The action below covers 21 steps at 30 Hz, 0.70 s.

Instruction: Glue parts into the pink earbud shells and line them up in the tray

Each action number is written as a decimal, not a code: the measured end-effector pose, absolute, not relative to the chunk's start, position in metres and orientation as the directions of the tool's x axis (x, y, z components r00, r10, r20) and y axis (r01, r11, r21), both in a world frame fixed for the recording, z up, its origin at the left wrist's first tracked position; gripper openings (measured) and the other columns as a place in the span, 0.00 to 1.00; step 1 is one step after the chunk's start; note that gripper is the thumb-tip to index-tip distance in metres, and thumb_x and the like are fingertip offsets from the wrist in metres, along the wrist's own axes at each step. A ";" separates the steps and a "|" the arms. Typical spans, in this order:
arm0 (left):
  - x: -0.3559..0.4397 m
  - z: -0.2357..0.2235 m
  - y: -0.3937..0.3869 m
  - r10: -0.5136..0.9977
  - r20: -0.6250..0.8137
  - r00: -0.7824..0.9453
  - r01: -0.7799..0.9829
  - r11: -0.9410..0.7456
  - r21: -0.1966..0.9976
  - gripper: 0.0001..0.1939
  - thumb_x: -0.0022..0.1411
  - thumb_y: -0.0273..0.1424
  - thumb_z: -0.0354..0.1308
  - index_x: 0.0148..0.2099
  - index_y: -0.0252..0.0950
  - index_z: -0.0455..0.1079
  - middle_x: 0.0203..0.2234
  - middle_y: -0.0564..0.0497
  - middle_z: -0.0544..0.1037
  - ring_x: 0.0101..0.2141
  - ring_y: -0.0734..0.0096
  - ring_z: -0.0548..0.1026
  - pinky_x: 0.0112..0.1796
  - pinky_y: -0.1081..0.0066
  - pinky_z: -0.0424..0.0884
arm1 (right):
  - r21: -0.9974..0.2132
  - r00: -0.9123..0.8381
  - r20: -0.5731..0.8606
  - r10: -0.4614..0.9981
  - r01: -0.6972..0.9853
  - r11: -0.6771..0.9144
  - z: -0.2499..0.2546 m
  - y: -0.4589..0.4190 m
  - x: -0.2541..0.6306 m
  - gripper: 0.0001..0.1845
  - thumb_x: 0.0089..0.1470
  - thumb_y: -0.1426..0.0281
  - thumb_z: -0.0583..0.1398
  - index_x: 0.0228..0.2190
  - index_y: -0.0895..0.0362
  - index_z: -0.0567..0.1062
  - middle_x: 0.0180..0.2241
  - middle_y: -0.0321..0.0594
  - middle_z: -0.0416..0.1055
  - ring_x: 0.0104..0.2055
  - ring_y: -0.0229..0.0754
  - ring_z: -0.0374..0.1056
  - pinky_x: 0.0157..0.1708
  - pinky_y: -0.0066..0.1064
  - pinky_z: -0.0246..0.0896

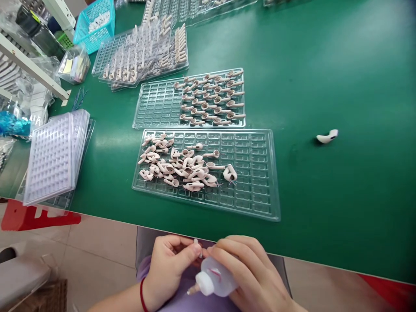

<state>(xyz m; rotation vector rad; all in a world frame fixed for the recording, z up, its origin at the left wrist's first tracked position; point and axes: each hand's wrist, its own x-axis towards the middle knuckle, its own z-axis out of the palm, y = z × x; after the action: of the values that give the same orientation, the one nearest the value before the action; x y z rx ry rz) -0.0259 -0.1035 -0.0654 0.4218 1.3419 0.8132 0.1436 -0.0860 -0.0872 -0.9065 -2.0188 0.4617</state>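
Below the table's front edge, my left hand (177, 262) pinches a small white piece (196, 241) between thumb and fingers; most of it is hidden, so its kind is unclear. My right hand (248, 264) is wrapped round a translucent squeeze bottle (222, 277). The bottle's white cap and narrow nozzle (194, 289) point down to the left, and the right fingertips come close to the left ones. On the table ahead, a clear plastic tray (250, 190) bears a loose heap of whitish earbud shells (177, 167), some with thin wires sticking out.
Behind it, another clear tray (156, 104) has earbud shells in rows on its right. Stacked filled trays (139, 52) and a blue basket (94, 28) stand farther back. White trays (52, 156) are piled at left. A single earbud shell (328, 137) lies at right.
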 end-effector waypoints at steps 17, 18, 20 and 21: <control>-0.056 -0.032 -0.080 0.872 -0.471 0.136 0.246 0.431 0.868 0.07 0.44 0.29 0.75 0.28 0.35 0.81 0.22 0.49 0.79 0.23 0.73 0.72 0.26 0.77 0.67 | -0.706 -0.288 0.496 0.819 0.415 0.574 -0.061 -0.039 0.164 0.15 0.55 0.78 0.61 0.44 0.54 0.70 0.34 0.42 0.75 0.35 0.42 0.72 0.35 0.31 0.70; -0.057 -0.026 -0.075 0.924 -0.355 0.143 0.335 0.292 0.896 0.06 0.45 0.28 0.74 0.28 0.35 0.81 0.21 0.50 0.78 0.23 0.74 0.72 0.25 0.77 0.67 | -0.685 -0.212 0.488 0.847 0.507 0.522 -0.059 -0.029 0.166 0.14 0.56 0.76 0.61 0.44 0.53 0.70 0.36 0.42 0.76 0.36 0.42 0.73 0.37 0.32 0.70; -0.058 -0.017 -0.064 0.975 -0.126 0.183 0.466 0.027 0.885 0.04 0.49 0.27 0.72 0.29 0.34 0.81 0.21 0.50 0.77 0.23 0.74 0.72 0.26 0.78 0.67 | -0.621 -0.134 0.487 0.863 0.642 0.450 -0.058 -0.012 0.167 0.11 0.57 0.72 0.61 0.43 0.53 0.71 0.38 0.42 0.77 0.38 0.44 0.75 0.38 0.33 0.70; -0.057 -0.014 -0.058 0.978 -0.037 0.203 0.508 -0.073 0.858 0.04 0.50 0.26 0.72 0.30 0.33 0.81 0.22 0.50 0.78 0.23 0.75 0.73 0.26 0.78 0.67 | -0.586 -0.136 0.493 0.859 0.679 0.443 -0.058 -0.005 0.166 0.10 0.58 0.71 0.60 0.43 0.53 0.71 0.39 0.42 0.78 0.38 0.45 0.75 0.38 0.33 0.70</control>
<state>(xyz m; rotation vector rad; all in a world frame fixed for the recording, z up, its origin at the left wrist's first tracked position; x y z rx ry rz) -0.0572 -0.0582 -0.0139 1.6968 1.4102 0.7599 0.1655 -0.0046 -0.0581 -1.3004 -1.8793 0.2797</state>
